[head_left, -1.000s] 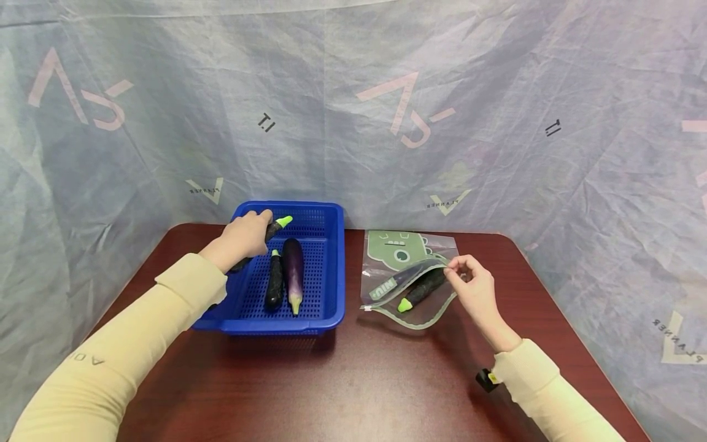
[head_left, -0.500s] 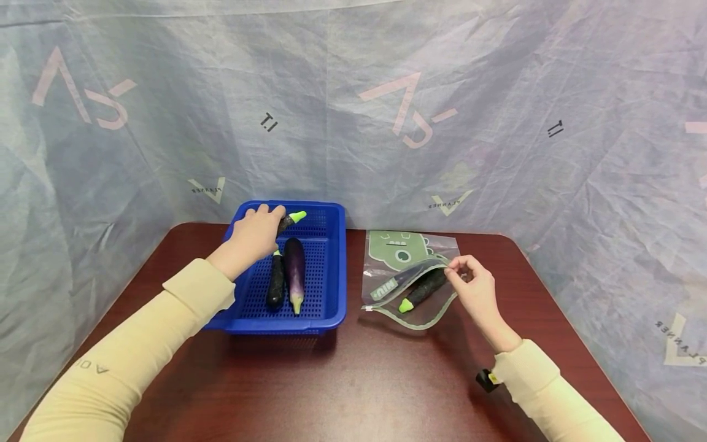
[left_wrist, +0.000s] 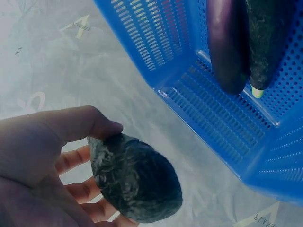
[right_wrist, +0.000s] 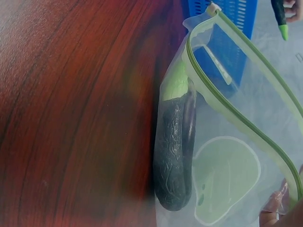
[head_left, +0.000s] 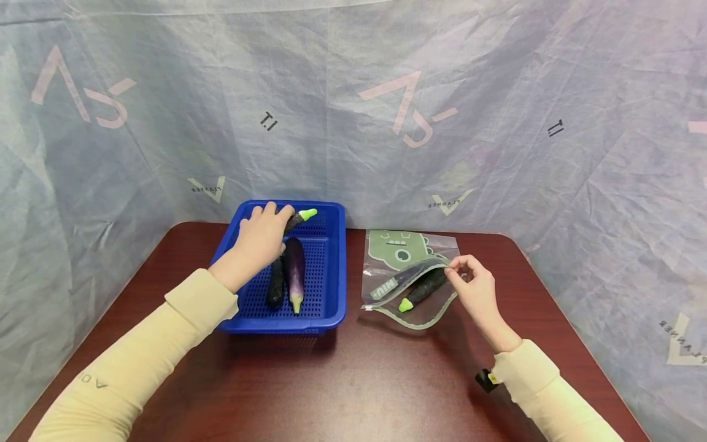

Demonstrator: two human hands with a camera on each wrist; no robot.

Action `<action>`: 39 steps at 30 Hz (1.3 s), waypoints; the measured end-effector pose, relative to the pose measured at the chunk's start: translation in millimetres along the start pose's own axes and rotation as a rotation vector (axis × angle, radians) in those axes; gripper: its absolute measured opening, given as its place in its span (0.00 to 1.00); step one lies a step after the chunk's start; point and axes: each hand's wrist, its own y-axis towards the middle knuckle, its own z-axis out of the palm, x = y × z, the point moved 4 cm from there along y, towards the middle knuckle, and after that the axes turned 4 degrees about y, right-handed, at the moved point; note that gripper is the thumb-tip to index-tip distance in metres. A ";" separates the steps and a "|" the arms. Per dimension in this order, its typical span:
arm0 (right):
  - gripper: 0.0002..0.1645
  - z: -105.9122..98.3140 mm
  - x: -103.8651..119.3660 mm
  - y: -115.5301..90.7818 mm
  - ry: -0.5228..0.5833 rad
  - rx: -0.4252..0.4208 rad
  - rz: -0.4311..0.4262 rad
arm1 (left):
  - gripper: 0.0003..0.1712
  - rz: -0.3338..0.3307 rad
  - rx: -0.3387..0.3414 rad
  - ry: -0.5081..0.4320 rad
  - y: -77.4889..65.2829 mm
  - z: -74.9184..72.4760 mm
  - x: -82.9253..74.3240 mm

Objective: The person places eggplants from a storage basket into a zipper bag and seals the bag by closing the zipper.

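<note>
My left hand [head_left: 255, 240] grips a near-black, wrinkled eggplant [left_wrist: 142, 182] with a bright green cap [head_left: 308, 213]. It is above the back left part of a blue plastic basket [head_left: 338, 276]. In the basket lie a purple eggplant [head_left: 295, 264] and a dark eggplant [head_left: 275, 285], side by side. My right hand [head_left: 475, 288] pinches the mouth edge of a clear zip bag [head_left: 381, 273] printed with a green cartoon animal, its mouth gaping. Inside the bag rests another dark green-capped eggplant [right_wrist: 171, 151], with a purple shape partly hidden behind it.
The reddish-brown wooden table [head_left: 353, 387] carries both basket and bag, with a gap between them. Grey printed cloth [head_left: 326, 110] hangs at the back and both sides. A small black object [head_left: 486, 380] sits at my right cuff.
My left hand has moved right and slightly away from me, over the basket, carrying the dark eggplant. My right hand and the bag have stayed put.
</note>
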 end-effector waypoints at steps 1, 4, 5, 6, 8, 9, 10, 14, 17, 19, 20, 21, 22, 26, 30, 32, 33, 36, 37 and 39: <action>0.05 0.0 -0.1 0.0 0.003 0.000 -0.001 | 0.36 0.004 -0.014 0.006 -1.2 0.0 -1.7; 0.05 -0.1 0.3 -0.2 0.006 0.001 -0.002 | 0.35 0.021 -0.054 0.024 -4.7 -0.4 -7.0; 0.05 -0.2 0.7 -0.3 0.006 0.001 -0.002 | 0.35 0.027 -0.066 0.025 -5.6 -1.1 -9.2; 0.05 -0.4 1.0 -0.4 0.004 0.000 0.000 | 0.35 0.035 -0.078 0.024 -6.7 -2.2 -11.4; 0.05 -0.7 1.6 -0.5 -0.001 -0.002 0.002 | 0.34 0.053 -0.099 0.021 -8.3 -3.9 -15.8; 0.05 -0.8 1.9 -0.5 -0.001 -0.002 0.003 | 0.33 0.060 -0.110 0.019 -9.1 -4.6 -18.2; 0.05 -0.8 2.0 -0.5 -0.002 -0.003 0.005 | 0.33 0.065 -0.121 0.016 -9.8 -5.4 -20.4; 0.05 -0.9 1.9 -0.4 0.001 -0.005 0.008 | 0.32 0.082 -0.161 0.011 -11.6 -7.2 -28.6; 0.04 -0.9 1.5 -0.2 0.006 -0.007 0.004 | 0.33 0.093 -0.179 0.007 -12.3 -7.7 -34.3; 0.04 -1.0 1.3 -0.1 0.006 -0.008 0.002 | 0.32 0.101 -0.191 0.004 -13.0 -7.7 -38.3; 0.05 -1.0 1.1 -0.1 0.007 -0.007 0.003 | 0.32 0.104 -0.197 -0.001 -13.3 -7.8 -40.3; 0.04 -1.0 1.0 0.0 0.006 -0.006 0.003 | 0.32 0.108 -0.205 -0.004 -13.9 -7.9 -42.4; 0.05 -1.0 0.9 0.1 0.005 -0.004 0.004 | 0.32 0.113 -0.212 -0.007 -14.5 -8.0 -44.6; 0.05 -1.0 0.8 0.4 -0.006 -0.002 0.006 | 0.31 0.127 -0.245 -0.006 -16.4 -8.3 -54.0; 0.05 -1.7 0.6 0.5 -0.022 -0.004 0.000 | 0.30 0.142 -0.298 0.010 -19.3 -9.3 -64.6; 0.05 -2.0 0.3 0.4 -0.025 -0.003 -0.001 | 0.30 0.155 -0.325 0.021 -21.9 -10.0 -70.3; 0.05 -2.1 0.1 0.4 -0.023 -0.002 -0.001 | 0.30 0.161 -0.336 0.027 -23.0 -9.9 -73.0; 0.04 -1.9 -0.5 0.2 -0.018 0.003 -0.001 | 0.32 0.173 -0.354 0.041 -26.3 -9.1 -80.7; 0.04 -1.9 -0.7 0.1 -0.016 0.003 -0.001 | 0.32 0.177 -0.358 0.043 -27.4 -9.0 -83.3; 0.04 -1.8 -0.8 -0.1 -0.015 0.004 -0.002 | 0.33 0.182 -0.371 0.046 -28.9 -8.5 -88.2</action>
